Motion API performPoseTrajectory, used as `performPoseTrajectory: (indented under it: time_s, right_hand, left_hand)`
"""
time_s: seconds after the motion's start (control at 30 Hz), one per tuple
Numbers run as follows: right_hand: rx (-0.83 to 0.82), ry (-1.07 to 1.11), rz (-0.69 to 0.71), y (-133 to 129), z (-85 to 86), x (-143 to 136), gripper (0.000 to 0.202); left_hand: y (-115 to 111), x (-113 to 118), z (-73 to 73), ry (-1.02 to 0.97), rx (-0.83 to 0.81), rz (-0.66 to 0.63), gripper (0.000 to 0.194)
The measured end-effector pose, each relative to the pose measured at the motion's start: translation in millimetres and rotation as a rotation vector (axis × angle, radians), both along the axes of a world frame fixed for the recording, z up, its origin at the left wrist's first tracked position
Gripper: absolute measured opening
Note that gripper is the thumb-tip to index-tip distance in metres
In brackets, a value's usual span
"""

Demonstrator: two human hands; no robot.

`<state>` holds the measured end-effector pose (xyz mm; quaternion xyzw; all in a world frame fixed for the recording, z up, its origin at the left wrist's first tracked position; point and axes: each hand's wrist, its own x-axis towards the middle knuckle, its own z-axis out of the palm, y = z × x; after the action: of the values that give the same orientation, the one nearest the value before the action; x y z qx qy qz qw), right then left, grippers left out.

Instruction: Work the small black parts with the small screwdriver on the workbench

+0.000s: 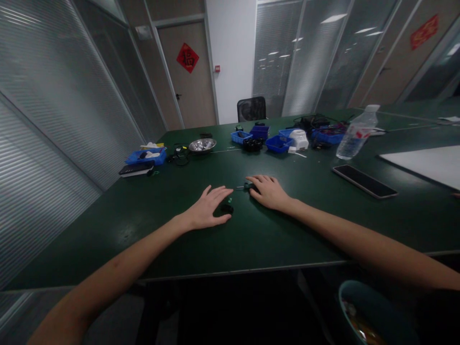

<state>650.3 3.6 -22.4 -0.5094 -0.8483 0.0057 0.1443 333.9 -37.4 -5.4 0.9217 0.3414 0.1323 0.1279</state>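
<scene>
My left hand hovers low over the green table with its thumb and fingers apart. In the gap between them lies a small black part, which the hand does not visibly grip. A tiny green piece is just beyond that part, near my left fingertips. My right hand rests on the table, fingers curled over the dark handle of a small screwdriver. Its thin metal shaft points left, toward my left hand. Most of the handle is hidden under my fingers.
Farther back stand a metal bowl, blue trays and a white device. A water bottle and a phone are to the right. At left, a blue tray sits by a dark box. A bin stands below the table edge.
</scene>
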Motion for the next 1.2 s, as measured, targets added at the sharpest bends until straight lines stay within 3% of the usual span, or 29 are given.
performPoseTrajectory:
  time_s: [0.1,0.33,0.47,0.57,0.7,0.8,0.87,1.0,1.2]
  right_hand:
    - [-0.010,0.008,-0.015,-1,2.1,-1,0.060]
    - [-0.152,0.015,0.017,10,13.9,16,0.084]
    - [-0.301,-0.041,0.025,29,21.3,42,0.109]
    - [-0.369,-0.082,0.001,49,27.0,77,0.122]
    - [-0.402,-0.007,-0.089,79,27.7,137,0.123]
    - [-0.243,0.052,-0.297,92,15.4,164,0.105]
    - [-0.151,0.028,-0.419,94,3.0,167,0.095]
    - [-0.235,-0.102,-0.380,94,-15.2,158,0.085]
    - [-0.244,-0.130,-0.371,97,-16.5,160,0.087]
  left_hand:
    - [5,-3,-8.4,0.077,-0.039,0.066,0.099]
    - [12,-9,-17.3,0.132,-0.059,0.068,0.097]
    - [9,-7,-14.1,0.118,-0.065,0.083,0.095]
    - [6,-4,-10.2,0.138,-0.074,0.095,0.096]
    - [5,-3,-9.3,0.155,-0.058,0.098,0.096]
    - [6,-4,-11.8,0.165,-0.042,0.091,0.096]
    - [7,-5,-13.1,0.168,-0.033,0.080,0.096]
    - [6,-5,-11.4,0.169,-0.044,0.089,0.095]
    - [4,-3,-6.4,0.166,-0.065,0.084,0.095]
